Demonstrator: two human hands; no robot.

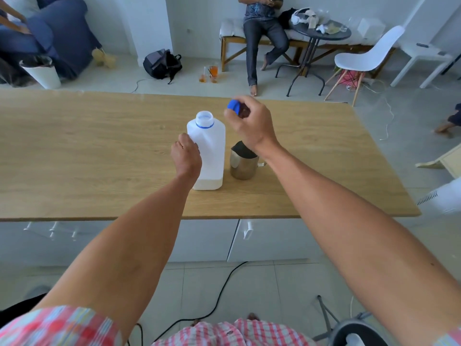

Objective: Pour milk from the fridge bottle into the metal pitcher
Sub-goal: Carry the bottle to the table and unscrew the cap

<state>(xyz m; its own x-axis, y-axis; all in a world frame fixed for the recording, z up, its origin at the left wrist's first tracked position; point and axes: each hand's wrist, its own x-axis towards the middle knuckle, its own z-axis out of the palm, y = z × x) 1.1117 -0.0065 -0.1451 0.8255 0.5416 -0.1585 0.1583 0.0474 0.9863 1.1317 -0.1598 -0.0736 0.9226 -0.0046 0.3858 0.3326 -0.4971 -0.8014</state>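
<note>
A translucent white plastic milk bottle (210, 151) stands upright on the wooden table (99, 151), its mouth uncovered, with a blue ring around the neck and a shallow layer of milk at the bottom. My left hand (185, 156) grips the bottle's left side. My right hand (249, 121) hovers just right of the bottle's neck, pinching the blue cap (234, 106). The metal pitcher (243, 162) stands upright right beside the bottle; my right wrist hides part of its rim.
White cabinets sit under the table's near edge, with a black cable (219, 295) on the floor. Beyond the table a person sits on a bench (264, 33), near a round black table (319, 33), a white chair (369, 53) and a backpack (162, 63).
</note>
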